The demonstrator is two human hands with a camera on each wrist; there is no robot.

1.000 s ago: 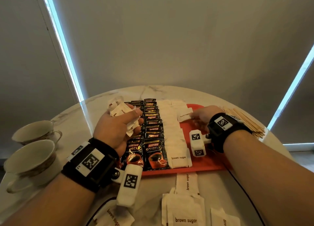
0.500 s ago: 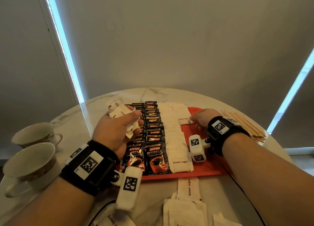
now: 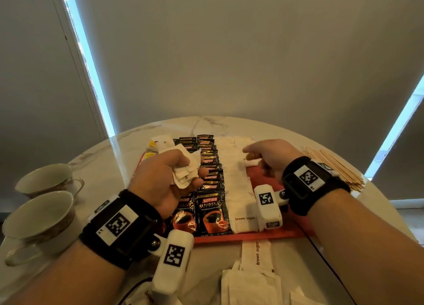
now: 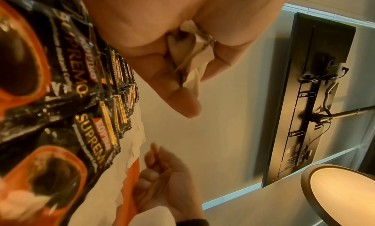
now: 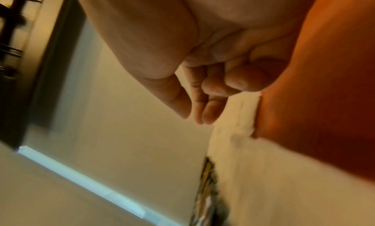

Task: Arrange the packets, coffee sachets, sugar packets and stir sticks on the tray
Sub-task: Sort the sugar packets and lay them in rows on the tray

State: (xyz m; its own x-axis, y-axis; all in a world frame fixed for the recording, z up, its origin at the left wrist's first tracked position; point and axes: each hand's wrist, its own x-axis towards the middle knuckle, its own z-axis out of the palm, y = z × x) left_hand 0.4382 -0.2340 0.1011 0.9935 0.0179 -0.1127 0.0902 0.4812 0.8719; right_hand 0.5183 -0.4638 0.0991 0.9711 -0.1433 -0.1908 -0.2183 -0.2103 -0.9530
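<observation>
My left hand [image 3: 190, 167] hovers over the left half of the red tray [image 3: 275, 234] and grips a crumpled bunch of white sugar packets [image 3: 185, 170]; the left wrist view shows the sugar packets [image 4: 192, 61] squeezed between thumb and fingers. My right hand [image 3: 252, 154] hangs just above the tray's far middle, fingers loosely curled and empty, as the right wrist view of the right hand [image 5: 202, 101] confirms. Two rows of black coffee sachets [image 3: 211, 210] lie on the tray beside a column of white brown-sugar packets [image 3: 239, 190]. One small packet [image 3: 252, 162] lies under my right hand.
A bundle of wooden stir sticks [image 3: 332, 167] lies on the marble table right of the tray. Loose brown-sugar packets [image 3: 252, 284] are scattered at the near edge. Two cups [image 3: 39, 215] stand at the left. Small yellow and white packets [image 3: 156, 146] sit at the tray's far left.
My right hand let go of the small packet on the tray, rose and shifted left towards my left hand. The left hand kept its bunch of packets and stayed about where it was.
</observation>
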